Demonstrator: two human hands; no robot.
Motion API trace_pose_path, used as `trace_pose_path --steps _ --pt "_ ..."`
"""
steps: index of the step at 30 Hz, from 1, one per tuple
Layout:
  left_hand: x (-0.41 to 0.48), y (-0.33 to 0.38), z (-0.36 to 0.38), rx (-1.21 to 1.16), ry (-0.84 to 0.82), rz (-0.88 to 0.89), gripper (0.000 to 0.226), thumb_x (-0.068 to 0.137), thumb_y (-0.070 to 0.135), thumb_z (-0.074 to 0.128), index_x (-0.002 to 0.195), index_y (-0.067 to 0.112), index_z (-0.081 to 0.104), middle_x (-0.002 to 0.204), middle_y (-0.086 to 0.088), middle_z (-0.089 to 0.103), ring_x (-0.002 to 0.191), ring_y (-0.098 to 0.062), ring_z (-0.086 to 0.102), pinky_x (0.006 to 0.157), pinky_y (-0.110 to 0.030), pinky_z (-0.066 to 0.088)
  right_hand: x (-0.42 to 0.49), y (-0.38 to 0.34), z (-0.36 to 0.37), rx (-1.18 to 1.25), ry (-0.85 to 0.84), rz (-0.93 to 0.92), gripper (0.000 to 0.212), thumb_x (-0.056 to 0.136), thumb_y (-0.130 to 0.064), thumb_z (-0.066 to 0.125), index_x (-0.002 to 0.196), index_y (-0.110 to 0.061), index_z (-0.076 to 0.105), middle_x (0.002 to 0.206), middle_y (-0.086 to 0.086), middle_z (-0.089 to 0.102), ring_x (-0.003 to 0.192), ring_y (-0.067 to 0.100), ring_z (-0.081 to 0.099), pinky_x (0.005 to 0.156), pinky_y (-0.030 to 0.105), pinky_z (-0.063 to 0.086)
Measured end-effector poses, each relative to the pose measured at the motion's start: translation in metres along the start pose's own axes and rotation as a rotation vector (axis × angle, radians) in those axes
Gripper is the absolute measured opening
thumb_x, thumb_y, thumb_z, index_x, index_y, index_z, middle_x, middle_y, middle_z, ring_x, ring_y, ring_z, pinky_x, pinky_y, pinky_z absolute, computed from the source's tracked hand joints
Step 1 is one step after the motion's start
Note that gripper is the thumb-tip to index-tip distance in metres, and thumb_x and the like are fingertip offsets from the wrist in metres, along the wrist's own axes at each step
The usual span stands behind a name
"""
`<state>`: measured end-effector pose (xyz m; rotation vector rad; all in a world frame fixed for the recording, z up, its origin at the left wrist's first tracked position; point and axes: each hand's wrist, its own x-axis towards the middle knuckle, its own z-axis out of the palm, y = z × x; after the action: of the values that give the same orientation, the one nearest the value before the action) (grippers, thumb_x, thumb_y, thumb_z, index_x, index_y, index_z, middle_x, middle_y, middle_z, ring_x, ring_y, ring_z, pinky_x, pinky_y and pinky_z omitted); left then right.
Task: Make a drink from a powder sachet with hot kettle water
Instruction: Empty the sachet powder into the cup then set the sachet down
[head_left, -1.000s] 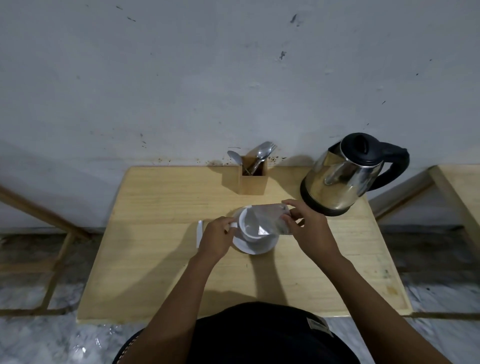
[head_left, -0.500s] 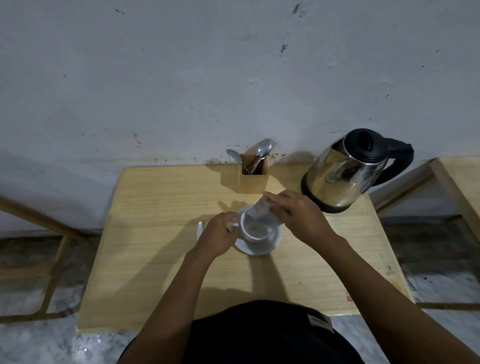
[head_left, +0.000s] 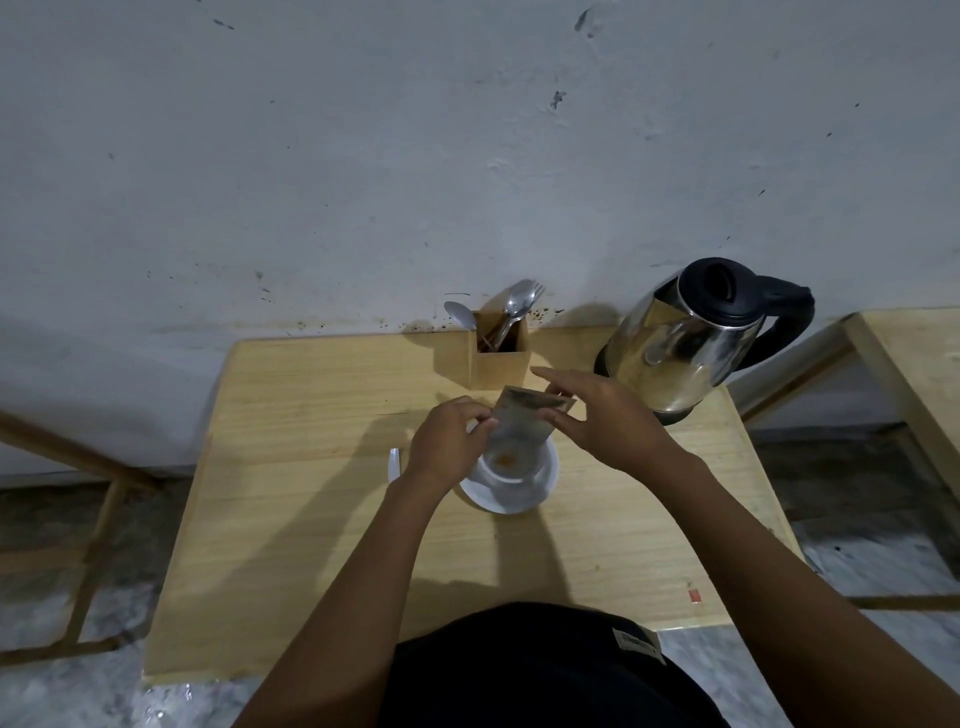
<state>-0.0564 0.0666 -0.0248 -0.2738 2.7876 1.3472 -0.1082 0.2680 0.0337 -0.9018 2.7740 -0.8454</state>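
A white cup (head_left: 511, 464) stands on a white saucer (head_left: 506, 499) in the middle of the wooden table (head_left: 291, 519). A little brown powder lies in the cup's bottom. Both hands hold a silvery sachet (head_left: 524, 421) upended over the cup. My left hand (head_left: 449, 441) pinches its left edge; my right hand (head_left: 605, 415) grips its right side, fingers spread above. A steel kettle (head_left: 685, 348) with a black lid and handle stands at the back right, beside my right hand.
A wooden holder (head_left: 501, 364) with spoons and a fork stands against the wall behind the cup. A small white strip (head_left: 395, 464) lies left of the saucer. A second wooden table (head_left: 914, 374) is at the far right. Wooden frame rails (head_left: 78, 457) are on the left.
The sachet went from level over the cup to tipped, mouth down. My left hand left the cup's side and took the sachet's left edge. Powder now shows in the cup.
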Motion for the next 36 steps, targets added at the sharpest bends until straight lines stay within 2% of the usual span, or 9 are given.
trace_pose_path --steps 4,8,13,18,24,28,32,34,36 --pt "-0.003 -0.004 0.003 -0.037 0.022 -0.010 0.014 0.087 0.019 0.065 0.091 0.010 0.074 0.092 -0.005 0.071 0.074 -0.016 0.057 0.073 -0.033 0.049 -0.006 0.006 -0.004 0.042 0.043 0.107 0.026 0.087 -0.021 0.071 0.113 -0.026 0.070 0.089 -0.017 0.066 0.078 -0.002 0.058 0.069 0.007 0.041" --pt "-0.004 -0.005 0.005 -0.038 0.028 -0.010 0.013 0.087 0.018 0.065 0.090 0.009 0.074 0.090 -0.005 0.070 0.070 -0.013 0.052 0.070 -0.031 0.047 -0.009 0.000 0.000 0.013 0.086 0.103 0.012 0.087 -0.022 0.071 0.099 -0.024 0.074 0.087 -0.015 0.069 0.074 0.001 0.059 0.067 0.016 0.045" --pt "-0.007 -0.006 0.004 -0.050 0.024 -0.012 0.015 0.088 0.015 0.062 0.093 0.009 0.075 0.085 0.001 0.066 0.063 -0.005 0.048 0.068 -0.025 0.040 -0.012 -0.004 0.006 -0.018 0.103 0.095 0.012 0.085 -0.027 0.073 0.096 -0.026 0.077 0.087 -0.014 0.072 0.069 0.002 0.059 0.064 0.016 0.041" --pt "-0.007 -0.006 0.005 -0.040 0.034 -0.028 0.013 0.088 0.019 0.064 0.087 0.010 0.074 0.085 -0.001 0.068 0.064 -0.010 0.049 0.068 -0.028 0.045 -0.016 -0.003 0.009 -0.005 0.208 0.063 0.010 0.082 -0.026 0.075 0.092 -0.027 0.078 0.085 -0.011 0.072 0.066 0.006 0.058 0.066 0.026 0.048" --pt "-0.009 -0.006 0.005 -0.049 0.049 -0.037 0.013 0.087 0.018 0.065 0.089 0.009 0.074 0.089 -0.004 0.071 0.064 -0.009 0.049 0.068 -0.027 0.044 -0.018 -0.004 0.012 -0.001 0.218 0.055 0.012 0.081 -0.025 0.077 0.093 -0.027 0.079 0.083 -0.010 0.070 0.065 0.007 0.054 0.063 0.023 0.042" --pt "-0.012 -0.004 0.004 -0.070 0.039 -0.043 0.013 0.087 0.017 0.065 0.091 0.009 0.074 0.090 -0.004 0.071 0.063 -0.006 0.050 0.064 -0.022 0.041 -0.019 -0.004 0.014 0.016 0.224 0.068 0.013 0.080 -0.026 0.077 0.092 -0.029 0.079 0.081 -0.010 0.071 0.065 0.007 0.053 0.063 0.027 0.045" --pt "-0.018 0.000 0.003 -0.148 0.024 -0.076 0.012 0.085 0.024 0.067 0.086 0.013 0.071 0.065 0.013 0.057 0.051 -0.002 0.047 0.051 -0.013 0.032 -0.018 -0.002 0.017 0.019 0.238 0.075 0.013 0.080 -0.026 0.078 0.092 -0.030 0.079 0.080 -0.010 0.070 0.068 0.002 0.048 0.065 0.032 0.046" --pt "-0.018 0.001 0.004 -0.186 0.040 -0.098 0.013 0.085 0.028 0.069 0.083 0.015 0.069 0.053 0.014 0.049 0.046 0.000 0.047 0.046 -0.012 0.029 -0.018 -0.002 0.019 0.011 0.240 0.061 0.013 0.079 -0.026 0.079 0.092 -0.029 0.079 0.079 -0.008 0.070 0.069 0.004 0.049 0.065 0.036 0.049" --pt "-0.017 0.002 0.004 -0.185 0.057 -0.099 0.020 0.086 0.028 0.068 0.083 0.009 0.070 0.061 0.009 0.058 0.056 -0.006 0.051 0.054 -0.021 0.039 -0.017 -0.004 0.020 0.016 0.235 0.055 0.015 0.080 -0.026 0.078 0.094 -0.029 0.079 0.080 -0.008 0.070 0.071 0.007 0.051 0.066 0.039 0.050"
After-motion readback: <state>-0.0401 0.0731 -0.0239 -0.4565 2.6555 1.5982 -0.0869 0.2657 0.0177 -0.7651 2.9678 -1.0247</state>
